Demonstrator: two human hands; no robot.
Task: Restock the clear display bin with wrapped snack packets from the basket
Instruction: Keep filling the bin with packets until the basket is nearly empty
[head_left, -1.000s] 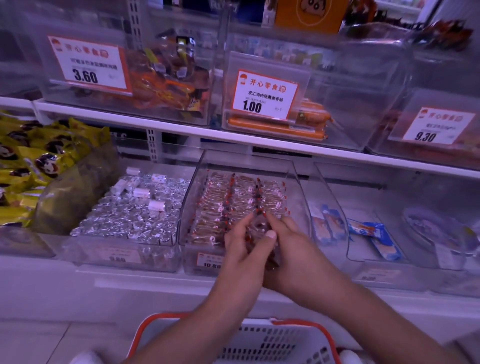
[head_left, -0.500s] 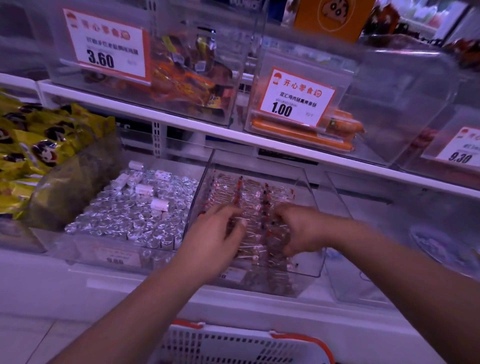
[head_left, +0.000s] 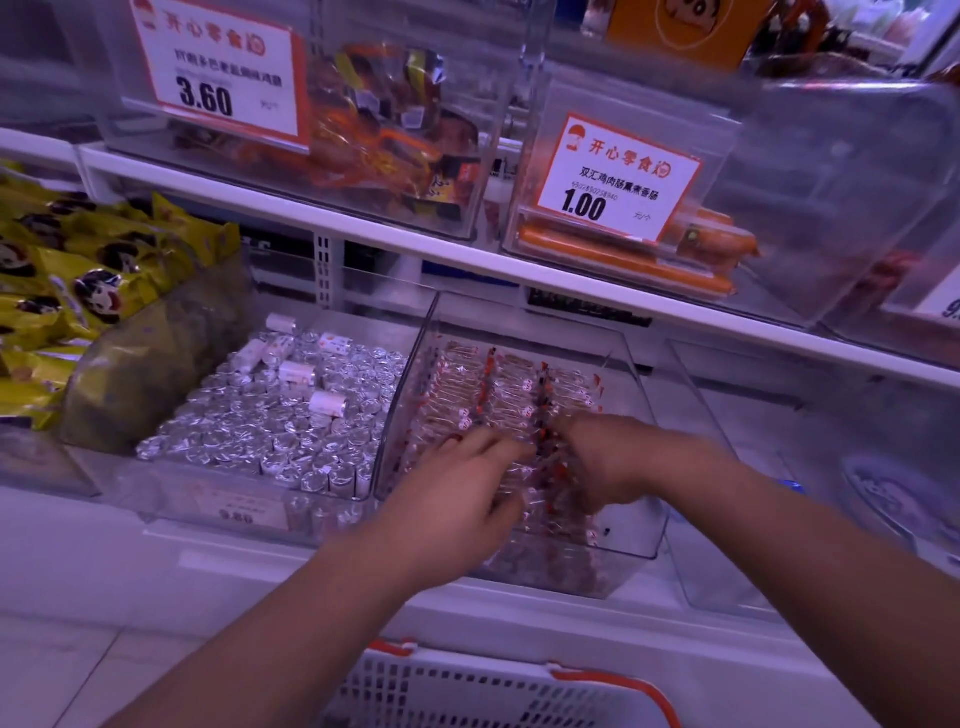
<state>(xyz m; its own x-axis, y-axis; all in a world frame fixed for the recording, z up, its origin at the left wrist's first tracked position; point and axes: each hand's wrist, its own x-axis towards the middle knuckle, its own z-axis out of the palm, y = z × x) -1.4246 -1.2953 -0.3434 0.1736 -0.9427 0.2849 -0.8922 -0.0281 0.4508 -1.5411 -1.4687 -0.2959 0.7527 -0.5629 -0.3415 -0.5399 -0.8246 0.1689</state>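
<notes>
The clear display bin (head_left: 649, 538) stands on the lower shelf at the middle of the head view. It holds rows of small clear-wrapped snack packets (head_left: 514, 384) with red marks. My left hand (head_left: 457, 493) lies flat on the packets at the bin's front, fingers spread. My right hand (head_left: 608, 462) rests on the packets just to its right, fingers bent down among them; whether it grips one is hidden. The white basket (head_left: 467, 686) with an orange rim sits below my arms at the bottom edge.
Left of the bin, another clear bin (head_left: 171, 499) holds silver-foil rolls. Yellow bags (head_left: 78, 270) pile at far left. A white shelf edge (head_left: 467, 260) runs above, carrying bins with price cards 3.60 (head_left: 208, 93) and 1.00 (head_left: 613, 182). A nearly bare clear bin (head_left: 727, 571) stands at right.
A second ago both hands held one packet together above the bin's front. They have since parted and dropped into the bin onto the packets. The camera has moved closer.
</notes>
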